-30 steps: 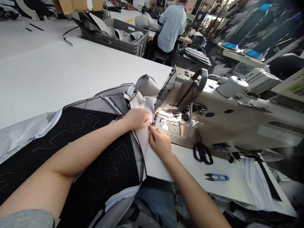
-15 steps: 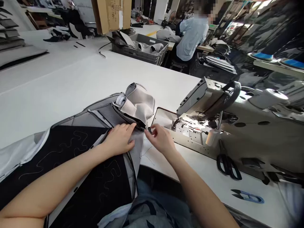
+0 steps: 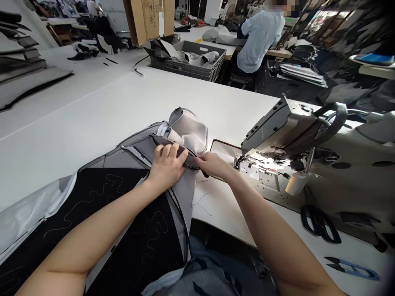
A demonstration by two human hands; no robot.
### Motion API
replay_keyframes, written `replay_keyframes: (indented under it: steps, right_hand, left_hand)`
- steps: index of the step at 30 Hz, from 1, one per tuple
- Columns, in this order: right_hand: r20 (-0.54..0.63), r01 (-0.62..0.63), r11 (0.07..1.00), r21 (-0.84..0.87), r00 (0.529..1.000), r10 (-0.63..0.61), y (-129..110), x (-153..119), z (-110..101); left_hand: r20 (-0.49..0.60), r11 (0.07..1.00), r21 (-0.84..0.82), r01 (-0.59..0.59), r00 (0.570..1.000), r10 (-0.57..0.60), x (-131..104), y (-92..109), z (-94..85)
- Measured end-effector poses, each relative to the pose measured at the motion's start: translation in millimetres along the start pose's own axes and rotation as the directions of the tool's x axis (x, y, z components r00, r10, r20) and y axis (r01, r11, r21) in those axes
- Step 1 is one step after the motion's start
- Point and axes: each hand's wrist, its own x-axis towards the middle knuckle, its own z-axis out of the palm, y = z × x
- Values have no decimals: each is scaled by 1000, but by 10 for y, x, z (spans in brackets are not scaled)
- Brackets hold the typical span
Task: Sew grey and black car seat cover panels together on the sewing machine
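A large sewn piece of grey fabric [image 3: 188, 131] with black panels lies across the table's front and over my lap. My left hand [image 3: 166, 166] has its fingers curled over a folded grey edge of it, thumb toward the right. My right hand [image 3: 212, 164] pinches the right end of the same edge, beside the sewing machine's plate. Both hands are closed on the fabric, close together. The fingertips of my right hand are partly hidden by the edge.
The sewing machine [image 3: 277, 127] stands at the right, its lamp lit. Black scissors [image 3: 321, 224] and blue snips [image 3: 353, 269] lie in front of it. Behind are a grey crate [image 3: 197, 72], a cardboard box [image 3: 149, 20] and a seated person [image 3: 261, 37]. Stacked pieces [image 3: 27, 78] sit at the left.
My left hand has curled further over the fabric edge, which is now folded upward. My right hand has turned and moved nearer to the left one. The view has shifted slightly left.
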Motion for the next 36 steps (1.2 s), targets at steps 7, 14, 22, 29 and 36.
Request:
replay_keyframes:
  steps: [7,14,22,29,36]
  right_hand:
    - [131,12,982,186,991,-37,114,198,-43]
    - [-91,91,837,539,995,-50,395,143,235]
    - [-212,71,917,393,977,15,96,4,350]
    - [-315,145,714,685,943,111,293,-42,490]
    - [-80,139,-235,962,967,243,141,-164,708]
  left_hand:
    - [-77,982,94,-163,982,170,111,-60,-39]
    - [70,942,99,-321,947,315,57,-104,-87]
    - [63,867,132,-481,877,477,-170,238,-317]
    - [202,869,-96,-486,845,495,-148,230,-292]
    - [432,785,-598,164,890,144,116,127,-133]
